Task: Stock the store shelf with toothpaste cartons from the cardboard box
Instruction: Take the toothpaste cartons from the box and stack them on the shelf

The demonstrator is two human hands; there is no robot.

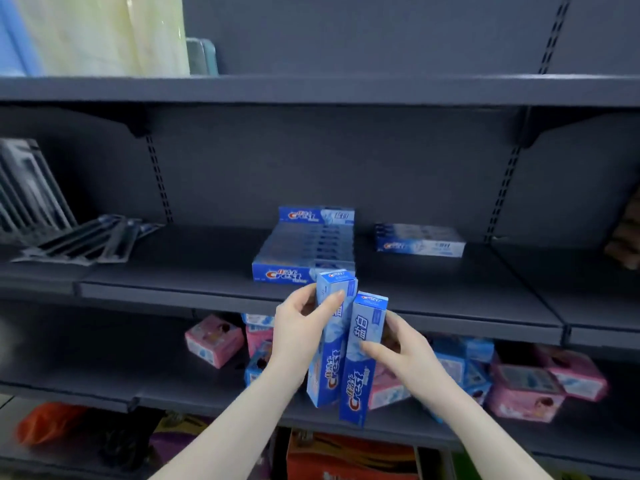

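Two blue toothpaste cartons stand nearly upright in front of the dark middle shelf point(207, 271). My left hand point(301, 327) grips the left carton point(327, 362) near its top. My right hand point(398, 351) holds the right carton point(362, 362), thumb across its front. On the shelf behind them lies a row of several blue cartons point(304, 249), with one more standing on edge at the back. A smaller stack of cartons point(419, 239) lies to the right. The cardboard box is out of view.
Flat grey packaged items point(79, 240) lean and lie at the shelf's left end. Pink and blue small boxes point(526, 382) crowd the shelf below. Orange and purple goods point(346, 459) sit lower still. Another person's hand point(625, 237) shows at the right edge.
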